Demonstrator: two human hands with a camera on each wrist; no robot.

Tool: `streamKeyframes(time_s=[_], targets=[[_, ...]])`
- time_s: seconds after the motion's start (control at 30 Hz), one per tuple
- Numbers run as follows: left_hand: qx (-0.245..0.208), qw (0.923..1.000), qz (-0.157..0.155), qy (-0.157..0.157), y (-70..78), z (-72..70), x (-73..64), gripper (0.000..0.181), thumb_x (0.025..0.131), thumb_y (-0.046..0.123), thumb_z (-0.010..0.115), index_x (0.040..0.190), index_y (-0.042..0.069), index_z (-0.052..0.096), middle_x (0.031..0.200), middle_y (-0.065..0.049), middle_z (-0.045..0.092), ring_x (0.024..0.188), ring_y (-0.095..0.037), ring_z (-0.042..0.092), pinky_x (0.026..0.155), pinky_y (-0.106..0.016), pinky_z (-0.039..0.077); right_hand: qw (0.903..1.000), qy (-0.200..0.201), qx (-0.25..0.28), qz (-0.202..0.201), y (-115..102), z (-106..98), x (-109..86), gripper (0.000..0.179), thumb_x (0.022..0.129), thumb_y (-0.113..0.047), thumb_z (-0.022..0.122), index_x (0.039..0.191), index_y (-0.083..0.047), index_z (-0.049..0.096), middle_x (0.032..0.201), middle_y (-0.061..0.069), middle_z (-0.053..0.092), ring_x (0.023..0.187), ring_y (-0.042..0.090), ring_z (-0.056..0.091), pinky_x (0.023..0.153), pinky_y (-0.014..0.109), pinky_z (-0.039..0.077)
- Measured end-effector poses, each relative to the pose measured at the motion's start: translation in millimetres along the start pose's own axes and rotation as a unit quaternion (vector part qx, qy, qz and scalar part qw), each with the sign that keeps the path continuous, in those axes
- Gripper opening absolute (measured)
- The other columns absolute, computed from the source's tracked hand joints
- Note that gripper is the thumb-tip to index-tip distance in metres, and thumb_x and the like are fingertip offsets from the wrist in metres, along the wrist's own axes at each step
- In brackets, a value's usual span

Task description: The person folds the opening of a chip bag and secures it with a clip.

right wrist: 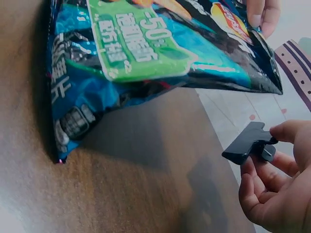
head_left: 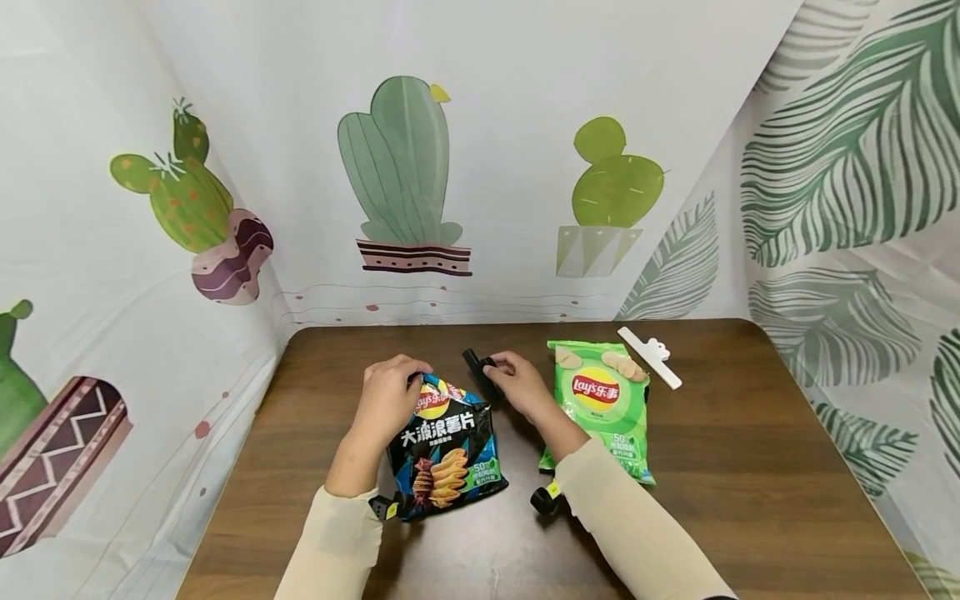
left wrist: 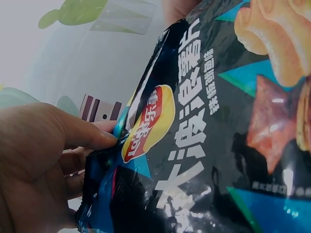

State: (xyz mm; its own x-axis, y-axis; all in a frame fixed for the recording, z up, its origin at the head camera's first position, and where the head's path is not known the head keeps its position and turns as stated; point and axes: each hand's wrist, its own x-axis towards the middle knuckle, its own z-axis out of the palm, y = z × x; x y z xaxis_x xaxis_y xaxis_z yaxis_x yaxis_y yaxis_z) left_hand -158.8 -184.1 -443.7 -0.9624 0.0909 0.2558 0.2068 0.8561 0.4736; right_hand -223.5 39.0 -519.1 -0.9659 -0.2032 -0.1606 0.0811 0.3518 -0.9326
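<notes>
My left hand [head_left: 386, 402] pinches the top edge of a black and blue Lay's chip bag [head_left: 444, 446], thumb on the front face. In the left wrist view the thumb [left wrist: 92, 133] presses at the crumpled top edge, near the logo. Between the thumb and fingers of my right hand [head_left: 527, 392] is a black bag clip [head_left: 480, 371], a little right of the bag's top. The right wrist view shows that clip [right wrist: 248, 145] gripped by its handle, its long bar pointing away from the palm and apart from the bag's corner.
A green Lay's chip bag [head_left: 600, 404] lies right of my right hand, partly under the forearm. Beyond its top corner lies a white bag clip [head_left: 651, 357]. The brown wooden table [head_left: 750, 467] meets a cactus-print cloth [head_left: 517, 167] at its back edge.
</notes>
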Motion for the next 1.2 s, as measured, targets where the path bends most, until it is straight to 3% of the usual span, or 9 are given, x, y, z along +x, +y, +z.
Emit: streamKeyframes(time_s=[0.47,0.77,1.2], targets=[[0.000,1.0000,0.000,-0.002,3.0,1.6,0.7,0.017,0.096,0.006,0.063,0.102,0.011,0.079,0.103,-0.004,0.076,0.099,-0.023,0.071,0.106,-0.054,0.036,0.9984,0.000,0.046,-0.032,-8,3,-11.8,0.034,0.100,-0.032,0.061,0.129,-0.015,0.066,0.107,0.010,0.073,0.093,0.020,0.066,0.083,0.035,0.054],[0.001,1.0000,0.002,-0.004,5.1,2.1,0.6,0.019,0.096,0.005,0.062,0.103,0.011,0.079,0.102,-0.003,0.076,0.097,-0.023,0.071,0.108,-0.053,0.036,0.9961,-0.021,0.050,-0.069,-15,2,-23.1,0.034,0.103,-0.032,0.058,0.133,-0.017,0.066,0.100,0.007,0.060,0.091,0.020,0.054,0.080,0.032,0.045],[0.004,0.9999,0.010,-0.002,8.8,1.8,-0.1,0.020,0.096,0.005,0.062,0.103,0.013,0.079,0.103,-0.004,0.075,0.099,-0.025,0.070,0.100,-0.053,0.041,0.9909,-0.062,0.094,-0.073,-20,-1,-32.6,0.038,0.104,-0.035,0.058,0.136,-0.017,0.064,0.118,0.010,0.067,0.100,0.018,0.061,0.091,0.034,0.051]])
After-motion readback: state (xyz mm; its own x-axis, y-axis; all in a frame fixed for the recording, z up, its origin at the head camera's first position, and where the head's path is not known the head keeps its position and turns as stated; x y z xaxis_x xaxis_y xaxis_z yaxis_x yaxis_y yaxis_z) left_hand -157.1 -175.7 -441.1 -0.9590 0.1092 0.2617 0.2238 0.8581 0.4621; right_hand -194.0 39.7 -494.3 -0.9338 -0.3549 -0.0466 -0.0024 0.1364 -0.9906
